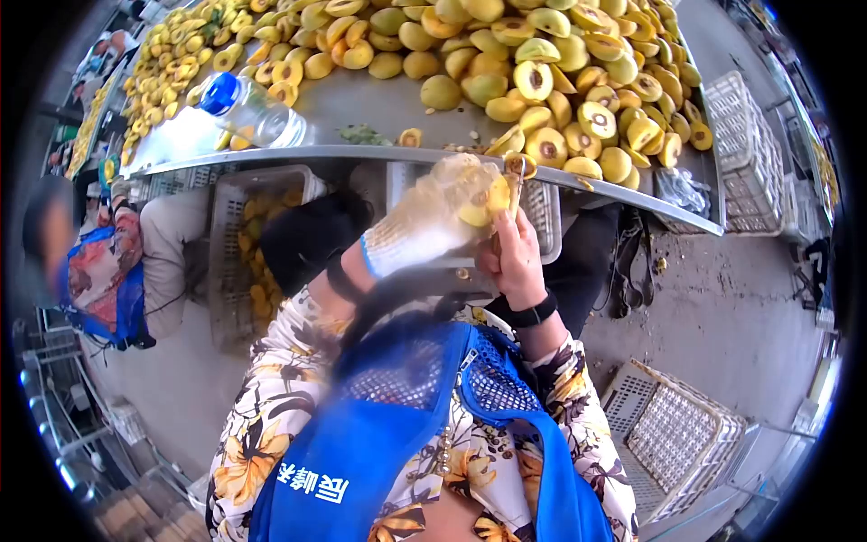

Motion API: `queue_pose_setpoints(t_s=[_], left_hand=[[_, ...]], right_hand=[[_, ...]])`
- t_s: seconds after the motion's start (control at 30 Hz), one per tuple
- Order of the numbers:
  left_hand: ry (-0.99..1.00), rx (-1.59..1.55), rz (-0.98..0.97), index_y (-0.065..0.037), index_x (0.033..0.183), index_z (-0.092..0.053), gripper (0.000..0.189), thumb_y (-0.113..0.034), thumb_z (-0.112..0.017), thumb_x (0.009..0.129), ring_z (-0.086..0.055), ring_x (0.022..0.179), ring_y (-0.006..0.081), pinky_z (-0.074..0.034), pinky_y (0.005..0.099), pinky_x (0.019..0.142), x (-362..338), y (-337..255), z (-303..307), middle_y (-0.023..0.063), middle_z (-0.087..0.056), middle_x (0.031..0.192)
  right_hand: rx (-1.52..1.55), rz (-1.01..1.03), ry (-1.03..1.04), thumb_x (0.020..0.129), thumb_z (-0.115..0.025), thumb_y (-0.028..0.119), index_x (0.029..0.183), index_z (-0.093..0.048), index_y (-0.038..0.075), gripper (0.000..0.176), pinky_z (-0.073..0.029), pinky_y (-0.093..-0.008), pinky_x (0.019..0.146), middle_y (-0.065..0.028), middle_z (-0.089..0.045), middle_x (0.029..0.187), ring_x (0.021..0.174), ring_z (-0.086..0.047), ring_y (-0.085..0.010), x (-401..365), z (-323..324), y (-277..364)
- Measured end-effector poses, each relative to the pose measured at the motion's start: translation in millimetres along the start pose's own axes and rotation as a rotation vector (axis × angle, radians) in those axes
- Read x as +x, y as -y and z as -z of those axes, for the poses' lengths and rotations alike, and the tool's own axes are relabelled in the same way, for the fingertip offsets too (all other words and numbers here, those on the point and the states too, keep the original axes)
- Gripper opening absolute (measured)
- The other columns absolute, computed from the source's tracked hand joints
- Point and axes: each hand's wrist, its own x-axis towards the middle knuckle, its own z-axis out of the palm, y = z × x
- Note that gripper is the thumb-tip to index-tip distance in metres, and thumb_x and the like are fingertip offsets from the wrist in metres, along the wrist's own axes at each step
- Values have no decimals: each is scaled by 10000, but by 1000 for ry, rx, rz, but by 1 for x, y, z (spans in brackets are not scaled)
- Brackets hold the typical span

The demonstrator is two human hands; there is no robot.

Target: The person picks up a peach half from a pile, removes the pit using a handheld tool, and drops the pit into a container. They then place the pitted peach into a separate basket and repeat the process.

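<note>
My left hand (433, 212), in a white knit glove under a clear plastic covering, is closed around a yellow peach half (492, 197) just off the table's front edge. My right hand (517, 262) is bare and wrapped around a slim tool (518, 176) held upright against the fruit. Its exact kind is hard to make out, and my fingers cover its lower part. Right behind the hands, a large heap of halved yellow peaches (546, 144), several with brown stones showing, lies on the metal table (361, 110).
A clear bottle with a blue cap (262, 117) lies on the table at left. A crate (221, 271) holding peach halves stands below. Other crates are a white one (677, 434) at lower right and a stack (745, 154). A plastic bag (684, 190) sits at the table's corner. Another person (108, 262) sits at left.
</note>
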Motion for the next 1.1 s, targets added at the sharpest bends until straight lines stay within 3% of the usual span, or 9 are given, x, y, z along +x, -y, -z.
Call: queue_pose_setpoints(t_s=[0.1,0.13,0.27,0.4,0.57,0.67,0.83,1.0,1.1], left_hand=[[-69,-292,341,-58,1290,-425,668,-255,-713,720,-489,1140,323,-451,355,919,-15,9,0,198,-484,1246],[-169,-871,519,-136,1296,-436,603,-286,-713,782,-521,1095,222,-449,315,914,-21,17,-11,68,-526,1185],[-384,-1820,908,-113,1250,-466,395,-344,-504,932,-571,912,168,-501,316,753,-29,10,-18,27,-562,1090],[-484,-1948,1167,-114,1074,-536,291,-347,-555,900,-599,833,202,-513,349,672,-25,21,-18,56,-600,955],[-695,-1686,1051,-114,1018,-519,388,-481,-484,899,-625,689,239,-515,356,577,-40,41,-4,90,-617,840],[-610,-1531,830,-109,1061,-495,433,-508,-476,894,-627,667,241,-512,336,518,-56,49,-10,94,-616,836],[-562,-1605,902,-97,1101,-494,443,-494,-467,905,-629,654,241,-509,330,475,-57,41,-7,90,-612,836],[-717,-1484,904,-47,975,-578,394,-425,-480,928,-597,712,172,-491,259,639,-46,28,-17,71,-612,833],[-575,-995,698,-40,980,-573,415,-439,-477,926,-581,676,158,-482,260,606,-55,42,-38,83,-609,810]], right_hand=[[93,-30,50,925,-480,235,1108,-483,84,238,-264,-228,354,21,-431,604,376,-319,-64,16,-13,-8],[121,-34,60,916,-490,220,1106,-484,84,233,-264,-227,353,21,-432,602,375,-320,-64,19,-15,-14],[47,-83,35,869,-576,164,1057,-519,37,233,-307,-193,394,-10,-531,676,460,-409,-53,27,-21,-26],[-375,76,-76,828,-635,169,1065,-538,5,304,-435,-280,464,-74,-600,705,505,-518,-139,19,-32,-29],[-856,610,-166,801,-656,121,1056,-564,8,293,-478,-280,559,-118,-609,664,569,-588,-116,-11,-20,-29],[-896,-217,89,810,-629,182,924,-546,-23,249,-482,-334,573,-148,-611,672,614,-619,-215,-1,-1,-41],[-1005,31,-46,817,-628,178,921,-536,-20,242,-486,-345,583,-174,-622,681,629,-649,-269,-9,-7,-50],[-1099,224,11,818,-639,187,991,-515,7,278,-489,-397,578,-206,-611,682,661,-640,-353,-14,-27,-35],[-1186,251,25,819,-618,155,1023,-504,15,272,-478,-442,582,-232,-605,703,674,-604,-412,-15,-33,-31]])
